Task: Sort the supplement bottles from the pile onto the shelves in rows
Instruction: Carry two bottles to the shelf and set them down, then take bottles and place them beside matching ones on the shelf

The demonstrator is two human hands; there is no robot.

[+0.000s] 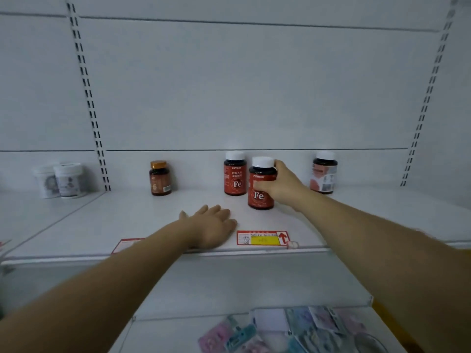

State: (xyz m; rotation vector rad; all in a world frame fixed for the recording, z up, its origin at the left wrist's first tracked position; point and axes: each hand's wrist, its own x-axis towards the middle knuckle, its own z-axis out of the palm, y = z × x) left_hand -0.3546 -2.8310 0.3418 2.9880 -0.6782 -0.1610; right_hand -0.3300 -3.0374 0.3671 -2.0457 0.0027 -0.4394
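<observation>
right hand (pixel 280 186): fingers curled round front Fe bottle (pixel 258 197), upright on shelf (pixel 122 215) | left hand (pixel 212 225): flat, palm down on shelf, holds nothing | rear Fe bottle (pixel 235 175): just behind-left | amber bottle (pixel 159 178): farther left | right bottle (pixel 324 173): by back wall

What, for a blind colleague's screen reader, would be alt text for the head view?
The right hand grips a red Fe bottle standing on a white shelf, in front of a matching Fe bottle; the left hand rests flat near its front edge. An orange-capped brown bottle and a pale-labelled bottle stand farther back.
</observation>
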